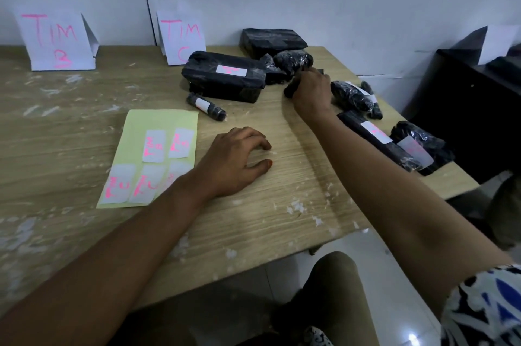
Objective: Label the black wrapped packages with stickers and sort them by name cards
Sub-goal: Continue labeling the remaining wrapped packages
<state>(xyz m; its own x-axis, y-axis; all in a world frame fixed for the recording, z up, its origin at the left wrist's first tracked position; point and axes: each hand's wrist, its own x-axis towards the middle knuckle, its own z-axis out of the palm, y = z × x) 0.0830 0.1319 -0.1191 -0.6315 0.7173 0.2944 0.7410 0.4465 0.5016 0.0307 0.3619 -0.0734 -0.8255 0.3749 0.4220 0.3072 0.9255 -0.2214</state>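
My right hand (311,93) grips a small black wrapped package (290,89) at the middle back of the table. My left hand (236,159) rests on the table with loosely curled fingers and holds nothing. Beside it lies a yellow-green sticker sheet (180,120) with several white stickers marked in pink. A large black package (225,78) with a sticker and a small black roll (207,107) with a sticker lie before the name card "TIM C" (181,35). The name card "TIM B" (56,38) stands at the far left.
More black packages lie behind (272,40) and to the right (355,99), some with stickers (377,137). The wooden table (282,204) ends at the right beside a dark cabinet (465,109). A white wall is behind.
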